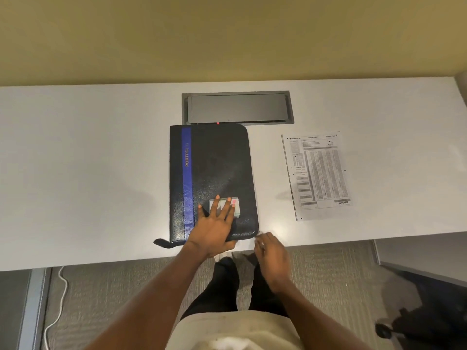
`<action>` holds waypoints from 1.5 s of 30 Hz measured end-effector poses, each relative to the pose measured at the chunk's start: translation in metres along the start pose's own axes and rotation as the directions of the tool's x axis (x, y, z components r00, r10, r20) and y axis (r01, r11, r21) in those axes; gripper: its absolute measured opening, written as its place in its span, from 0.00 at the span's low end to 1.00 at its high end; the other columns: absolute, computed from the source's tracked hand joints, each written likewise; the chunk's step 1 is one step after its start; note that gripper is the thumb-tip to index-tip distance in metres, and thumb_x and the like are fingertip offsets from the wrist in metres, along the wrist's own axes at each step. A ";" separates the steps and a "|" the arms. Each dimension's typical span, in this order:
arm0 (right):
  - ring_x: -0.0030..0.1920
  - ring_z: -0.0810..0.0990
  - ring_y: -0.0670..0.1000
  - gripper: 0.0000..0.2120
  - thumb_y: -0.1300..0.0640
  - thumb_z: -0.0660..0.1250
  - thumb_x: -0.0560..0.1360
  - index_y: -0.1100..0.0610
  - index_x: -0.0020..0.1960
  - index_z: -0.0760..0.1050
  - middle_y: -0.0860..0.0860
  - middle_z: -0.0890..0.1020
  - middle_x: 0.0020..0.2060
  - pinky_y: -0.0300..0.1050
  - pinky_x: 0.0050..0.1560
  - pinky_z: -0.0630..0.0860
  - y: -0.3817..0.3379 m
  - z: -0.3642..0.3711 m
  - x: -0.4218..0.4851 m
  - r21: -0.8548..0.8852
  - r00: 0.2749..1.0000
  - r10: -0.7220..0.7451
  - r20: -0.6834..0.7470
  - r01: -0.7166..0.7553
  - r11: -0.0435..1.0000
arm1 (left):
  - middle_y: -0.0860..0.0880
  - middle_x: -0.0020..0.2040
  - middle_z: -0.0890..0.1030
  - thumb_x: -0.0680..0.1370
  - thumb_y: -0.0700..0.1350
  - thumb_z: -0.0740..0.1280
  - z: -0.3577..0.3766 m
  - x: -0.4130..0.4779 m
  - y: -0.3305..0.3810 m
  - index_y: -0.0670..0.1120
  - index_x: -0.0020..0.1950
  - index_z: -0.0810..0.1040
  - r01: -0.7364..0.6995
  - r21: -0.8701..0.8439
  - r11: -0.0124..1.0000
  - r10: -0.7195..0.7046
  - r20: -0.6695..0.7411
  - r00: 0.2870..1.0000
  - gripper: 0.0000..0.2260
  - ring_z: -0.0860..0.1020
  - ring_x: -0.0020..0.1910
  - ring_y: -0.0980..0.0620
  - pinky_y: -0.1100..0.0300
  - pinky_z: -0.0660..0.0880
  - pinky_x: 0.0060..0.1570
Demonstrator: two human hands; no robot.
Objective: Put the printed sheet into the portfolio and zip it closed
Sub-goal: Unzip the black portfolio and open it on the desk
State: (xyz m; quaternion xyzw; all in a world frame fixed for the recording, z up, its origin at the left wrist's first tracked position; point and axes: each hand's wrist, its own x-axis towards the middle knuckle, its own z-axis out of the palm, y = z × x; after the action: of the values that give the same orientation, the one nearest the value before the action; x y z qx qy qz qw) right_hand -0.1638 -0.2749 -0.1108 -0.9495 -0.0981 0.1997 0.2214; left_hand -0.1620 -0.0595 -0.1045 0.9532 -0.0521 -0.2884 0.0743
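A black portfolio (217, 168) with a blue stripe lies closed and flat in the middle of the white desk (88, 173). My left hand (214, 223) rests flat on its near end, fingers spread over a small window label. My right hand (271, 253) is at the portfolio's near right corner, fingers curled by the zipper end; it is blurred, so whether it grips the zipper pull is unclear. The printed sheet (317, 175) lies flat on the desk to the right of the portfolio, apart from both hands.
A grey cable hatch (237, 108) is set in the desk just behind the portfolio. A short strap (163, 242) sticks out at the portfolio's near left corner. The desk's front edge runs just below my hands. A white cable (59, 311) lies on the carpet.
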 end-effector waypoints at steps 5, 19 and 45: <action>0.45 0.82 0.48 0.04 0.58 0.72 0.77 0.52 0.51 0.81 0.46 0.84 0.45 0.47 0.48 0.81 -0.016 0.023 -0.020 -0.003 0.999 -0.043 0.013 0.044 0.999 | 0.42 0.85 0.48 0.78 0.71 0.57 -0.002 -0.001 0.001 0.41 0.84 0.45 -0.025 0.011 1.000 0.025 0.003 1.000 0.47 0.42 0.83 0.34 0.23 0.55 0.73; 0.45 0.86 0.53 0.07 0.52 0.69 0.79 0.53 0.51 0.84 0.51 0.87 0.45 0.50 0.48 0.83 -0.085 0.080 -0.025 -0.067 0.983 -0.060 0.174 0.072 0.995 | 0.44 0.85 0.46 0.79 0.68 0.60 -0.007 -0.004 -0.006 0.42 0.84 0.46 -0.066 0.004 0.998 0.066 0.040 0.997 0.45 0.42 0.83 0.34 0.25 0.56 0.73; 0.53 0.81 0.46 0.10 0.49 0.66 0.80 0.48 0.61 0.77 0.45 0.82 0.55 0.40 0.56 0.80 -0.035 -0.012 0.003 -0.006 0.998 -0.027 -0.059 0.027 1.000 | 0.45 0.75 0.75 0.80 0.58 0.54 -0.018 -0.058 0.024 0.40 0.76 0.73 -0.015 -0.045 0.999 -0.001 -0.345 0.939 0.31 0.76 0.72 0.41 0.55 0.86 0.39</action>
State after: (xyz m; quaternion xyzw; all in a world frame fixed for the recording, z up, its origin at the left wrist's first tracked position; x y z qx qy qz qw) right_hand -0.1595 -0.2477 -0.0853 -0.9541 -0.1049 0.1682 0.2245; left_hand -0.2013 -0.0726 -0.0547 0.9868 -0.0349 -0.1179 0.1054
